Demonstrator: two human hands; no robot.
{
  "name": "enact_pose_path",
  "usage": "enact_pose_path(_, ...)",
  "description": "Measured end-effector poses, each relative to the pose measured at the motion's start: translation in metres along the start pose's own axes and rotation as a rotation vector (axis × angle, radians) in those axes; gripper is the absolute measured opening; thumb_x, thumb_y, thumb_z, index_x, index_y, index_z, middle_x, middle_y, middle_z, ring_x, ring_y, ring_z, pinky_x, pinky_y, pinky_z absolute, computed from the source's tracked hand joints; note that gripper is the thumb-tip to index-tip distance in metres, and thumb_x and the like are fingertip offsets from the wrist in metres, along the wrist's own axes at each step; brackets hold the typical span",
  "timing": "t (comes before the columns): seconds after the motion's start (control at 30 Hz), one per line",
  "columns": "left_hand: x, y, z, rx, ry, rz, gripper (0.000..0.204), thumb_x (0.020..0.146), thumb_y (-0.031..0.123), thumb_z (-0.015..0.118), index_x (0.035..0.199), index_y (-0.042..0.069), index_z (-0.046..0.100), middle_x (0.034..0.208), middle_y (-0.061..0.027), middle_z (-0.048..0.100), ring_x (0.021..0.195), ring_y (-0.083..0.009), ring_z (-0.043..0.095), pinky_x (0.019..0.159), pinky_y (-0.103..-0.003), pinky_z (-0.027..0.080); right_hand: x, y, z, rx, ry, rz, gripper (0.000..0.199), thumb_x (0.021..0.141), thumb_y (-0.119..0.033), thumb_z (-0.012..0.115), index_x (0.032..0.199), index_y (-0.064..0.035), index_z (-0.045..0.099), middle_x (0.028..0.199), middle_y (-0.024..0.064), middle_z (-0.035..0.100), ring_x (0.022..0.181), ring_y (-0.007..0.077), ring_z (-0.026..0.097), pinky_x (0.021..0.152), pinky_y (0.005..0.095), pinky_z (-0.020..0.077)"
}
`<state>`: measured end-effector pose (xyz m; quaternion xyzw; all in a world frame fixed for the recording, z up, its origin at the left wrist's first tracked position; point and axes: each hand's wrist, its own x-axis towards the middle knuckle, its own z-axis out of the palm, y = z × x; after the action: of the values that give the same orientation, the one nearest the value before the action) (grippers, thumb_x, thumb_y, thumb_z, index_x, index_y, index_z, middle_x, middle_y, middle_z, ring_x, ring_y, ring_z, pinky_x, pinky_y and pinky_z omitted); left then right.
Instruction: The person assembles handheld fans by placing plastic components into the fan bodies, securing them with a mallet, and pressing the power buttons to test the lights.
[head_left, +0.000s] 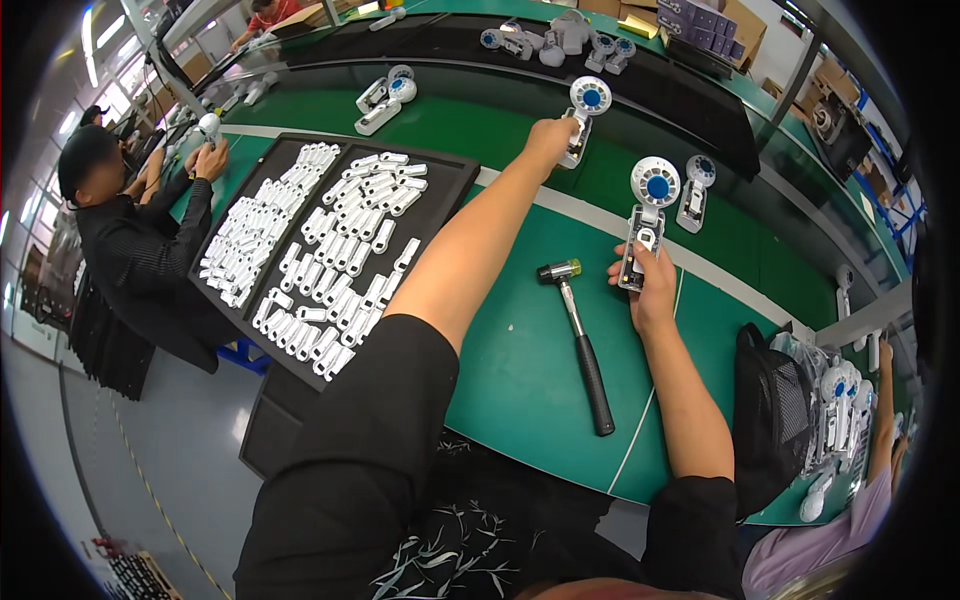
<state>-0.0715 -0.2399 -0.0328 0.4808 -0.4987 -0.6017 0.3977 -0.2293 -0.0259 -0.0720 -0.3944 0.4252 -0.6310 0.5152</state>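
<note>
My left hand (pixel 553 143) reaches to the far side of the green bench, its fingers closed round the handle of a white handheld fan (pixel 590 97) with a blue hub. Nearer, my right hand (pixel 652 288) grips a second white handheld fan (pixel 655 182) by its handle, head pointing away from me. That handle lacks its cover, so the inner parts show. On the mat between my forearms lies a hammer (pixel 585 360) with a black grip and a black-and-yellow head. Another fan (pixel 695 190) rests just right of the one in my right hand.
A black tray (pixel 335 215) of many white handle covers (pixel 365 200) sits on the left. Two fans (pixel 385 98) lie beyond it. A black mesh bag (pixel 765 410) stands at the right, beside bagged fans (pixel 840 400). Co-workers sit on both sides; a black conveyor (pixel 430 50) runs behind.
</note>
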Motion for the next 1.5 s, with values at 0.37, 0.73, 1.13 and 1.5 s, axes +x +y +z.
enact_pose_path(0.37, -0.007, 0.000, -0.080, 0.696, 0.374, 0.398, 0.031, 0.083, 0.029, 0.066, 0.092, 0.000, 0.070, 0.086, -0.0124, 0.070, 0.079, -0.0241, 0.067, 0.075, -0.036, 0.052, 0.007, 0.004, -0.006, 0.007, -0.048, 0.039, 0.036, 0.098, -0.035, 0.049, 0.107, -0.0003, 0.055, 0.092, 0.0136, 0.066, 0.070, 0.0173, 0.064, 0.062, 0.0292, 0.0539)
enact_pose_path(0.73, -0.169, -0.049, 0.053, -0.088, -0.206, 0.355, 0.033, 0.094, 0.030, 0.059, 0.104, -0.002, 0.061, 0.081, -0.0060, 0.067, 0.066, -0.0105, 0.061, 0.057, -0.026, 0.048, -0.001, -0.008, 0.027, 0.182, 0.115, -0.072, 0.044, 0.104, -0.040, 0.033, 0.117, -0.0053, 0.056, 0.104, 0.0069, 0.066, 0.090, 0.0172, 0.064, 0.079, 0.0312, 0.0518)
enact_pose_path(1.13, -0.183, -0.049, 0.047, -0.769, -0.378, 0.106, 0.028, 0.096, 0.022, 0.042, 0.115, 0.003, 0.051, 0.088, -0.0107, 0.065, 0.073, -0.0199, 0.068, 0.052, -0.032, 0.055, -0.025, 0.009, 0.035, -0.122, 0.031, -0.181, 0.046, 0.104, -0.041, 0.032, 0.122, -0.0025, 0.050, 0.102, 0.0081, 0.062, 0.081, 0.0150, 0.061, 0.074, 0.0299, 0.0508)
enact_pose_path(1.5, -0.178, -0.059, 0.036, -0.718, -0.332, 0.227, 0.028, 0.091, 0.019, 0.039, 0.110, 0.001, 0.049, 0.091, -0.0159, 0.063, 0.065, -0.0228, 0.065, 0.044, -0.030, 0.047, -0.029, 0.011, 0.028, -0.003, -0.024, -0.138, 0.050, 0.103, -0.038, 0.031, 0.124, 0.0055, 0.044, 0.102, 0.0160, 0.060, 0.081, 0.0195, 0.061, 0.074, 0.0326, 0.0514)
